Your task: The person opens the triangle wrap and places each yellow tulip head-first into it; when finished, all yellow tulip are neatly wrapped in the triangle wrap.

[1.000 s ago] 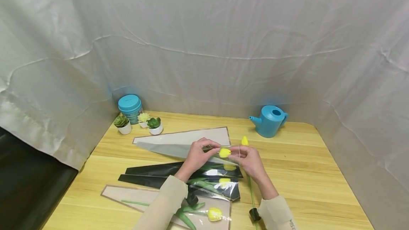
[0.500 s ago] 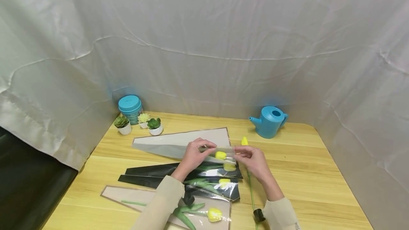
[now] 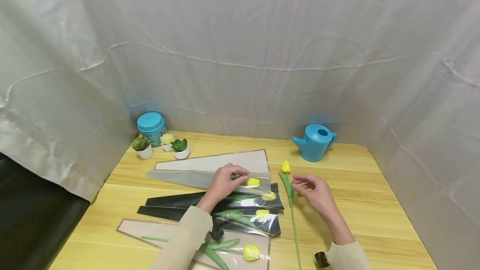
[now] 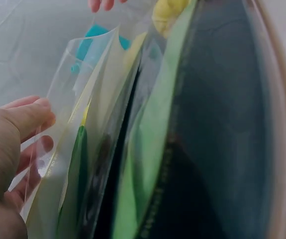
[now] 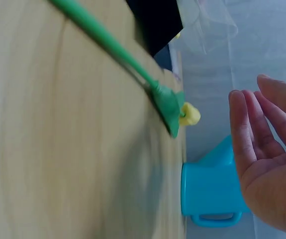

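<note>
In the head view my left hand point(image 3: 226, 181) pinches the edge of a clear flower sleeve point(image 3: 264, 180) with a yellow tulip point(image 3: 253, 182) inside. The left wrist view shows thumb and fingers on either side of the see-through film point(image 4: 58, 144), a green leaf point(image 4: 79, 169) within. My right hand point(image 3: 316, 193) is raised beside a loose yellow tulip point(image 3: 288, 188) lying on the table. Its fingers are loosely bent and hold nothing, as the right wrist view shows, with the loose tulip point(image 5: 167, 107) apart from the hand point(image 5: 267, 149).
Two black sleeves point(image 3: 176, 201) with tulips and a pale sleeve point(image 3: 150, 226) with a tulip lie nearer. A white-backed sleeve point(image 3: 225, 161) lies behind. A blue watering can point(image 3: 316, 143), blue tin point(image 3: 151, 126) and small potted succulents point(image 3: 181, 148) stand at the back.
My right hand has let go of the clear sleeve and moved right and slightly down, past the loose tulip. The left hand has shifted slightly left with the sleeve and tulip.
</note>
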`<state>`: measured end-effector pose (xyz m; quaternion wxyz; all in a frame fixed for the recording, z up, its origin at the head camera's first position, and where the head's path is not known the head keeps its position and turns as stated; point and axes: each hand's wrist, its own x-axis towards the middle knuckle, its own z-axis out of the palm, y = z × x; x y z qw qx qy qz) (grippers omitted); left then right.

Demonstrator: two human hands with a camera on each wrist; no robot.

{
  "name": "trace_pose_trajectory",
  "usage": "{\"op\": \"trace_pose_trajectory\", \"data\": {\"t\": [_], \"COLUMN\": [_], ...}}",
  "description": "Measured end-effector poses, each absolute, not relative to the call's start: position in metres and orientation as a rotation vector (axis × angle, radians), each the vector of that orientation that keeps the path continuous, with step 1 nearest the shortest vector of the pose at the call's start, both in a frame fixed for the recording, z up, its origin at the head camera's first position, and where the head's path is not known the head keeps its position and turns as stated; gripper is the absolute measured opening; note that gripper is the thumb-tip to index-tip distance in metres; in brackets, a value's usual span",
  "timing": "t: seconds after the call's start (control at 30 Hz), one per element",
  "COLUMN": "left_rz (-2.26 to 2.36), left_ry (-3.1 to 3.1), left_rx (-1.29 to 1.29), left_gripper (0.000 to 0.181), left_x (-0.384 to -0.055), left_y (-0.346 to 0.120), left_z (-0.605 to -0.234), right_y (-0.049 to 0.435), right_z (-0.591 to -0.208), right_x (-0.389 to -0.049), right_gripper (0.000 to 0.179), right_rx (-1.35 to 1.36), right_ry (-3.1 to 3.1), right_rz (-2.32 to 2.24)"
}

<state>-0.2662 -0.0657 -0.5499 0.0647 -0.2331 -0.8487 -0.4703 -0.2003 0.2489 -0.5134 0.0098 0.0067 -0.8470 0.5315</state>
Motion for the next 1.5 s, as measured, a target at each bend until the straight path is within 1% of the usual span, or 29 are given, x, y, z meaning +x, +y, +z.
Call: {"op": "trace_pose_trajectory", "data": {"t": [0.2, 0.53, 0.8, 1.1, 1.5], "left_rz": [-1.362, -1.354, -1.340, -1.357, -1.378], "left_ry": [-2.678, -2.749, -2.779, -2.802, -2.812], "left_rx": [-0.709, -0.723, -0.740, -0.766, -0.767], "left_gripper": [0.021, 0.024, 0.024, 0.025, 0.025], "left_x": [-0.266, -0.269, -0.268, -0.268, -0.265], "left_y": [-0.069, -0.076, -0.079, -0.082, -0.083], "left_z": [-0.555, -0.563, -0.564, -0.565, -0.562], "right_y": [0.259, 0.269, 0.265, 0.265, 0.263], "right_z": [-0.518, -0.529, -0.542, -0.548, -0.549], "right_x": [-0.191, -0.178, -0.173, -0.175, -0.173], "right_gripper": [0.037, 0.034, 0.030, 0.023, 0.023], "right_rx": [-0.012, -0.170, -0.110, -0.085, -0.105], "right_ry": [-2.690, -2.793, -2.843, -2.848, -2.846], "right_rz": [1.680, 1.645, 1.759, 1.846, 1.939]}}
